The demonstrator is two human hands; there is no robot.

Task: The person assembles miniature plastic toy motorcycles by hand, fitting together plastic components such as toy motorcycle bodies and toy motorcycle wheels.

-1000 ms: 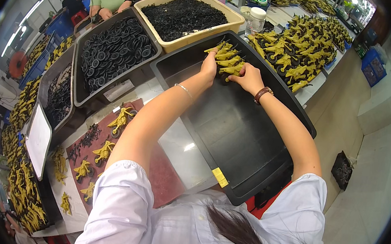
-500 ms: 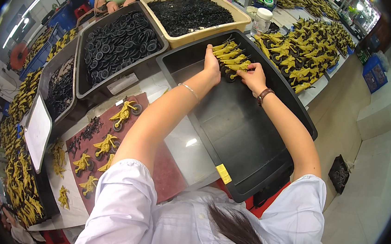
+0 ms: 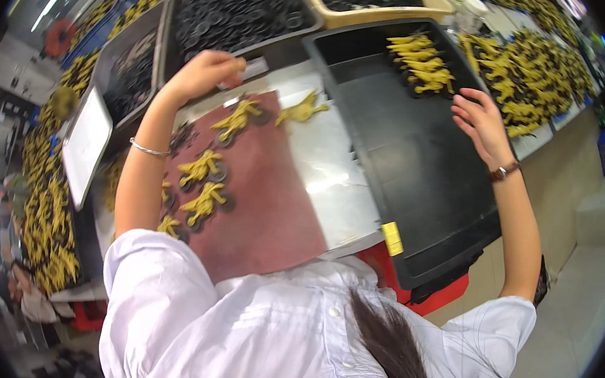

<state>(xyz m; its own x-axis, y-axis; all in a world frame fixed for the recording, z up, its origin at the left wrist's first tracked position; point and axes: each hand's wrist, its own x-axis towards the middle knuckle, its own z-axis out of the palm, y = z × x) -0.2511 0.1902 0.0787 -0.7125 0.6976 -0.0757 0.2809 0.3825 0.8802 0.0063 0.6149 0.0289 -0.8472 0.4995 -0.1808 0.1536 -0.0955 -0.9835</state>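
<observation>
My left hand (image 3: 206, 76) is over the far edge of the red-brown mat (image 3: 271, 215), close to the bin of black wheels. Its fingers are loosely bent, a little blurred, with nothing visible in them. My right hand (image 3: 481, 125) hovers at the right side of the black tray (image 3: 398, 161), fingers apart and empty. Just beyond it, a row of yellow toy motorcycles (image 3: 420, 62) with black wheels stands packed in the tray's far right corner. Several more toy motorcycles (image 3: 204, 202) lie apart on the mat. A yellow toy body (image 3: 302, 110) rests beside the mat's far right corner.
Behind the mat stands a bin of black wheels (image 3: 242, 14); a cream bin (image 3: 375, 12) of small black parts adjoins it. Many yellow toys (image 3: 536, 73) are heaped on the right-hand table. A white panel (image 3: 86, 145) leans at the left.
Both hands have let go of the row of toy motorcycles, which stays in the tray. My left hand has swung left over the mat; my right has drawn back to the right. The view has shifted.
</observation>
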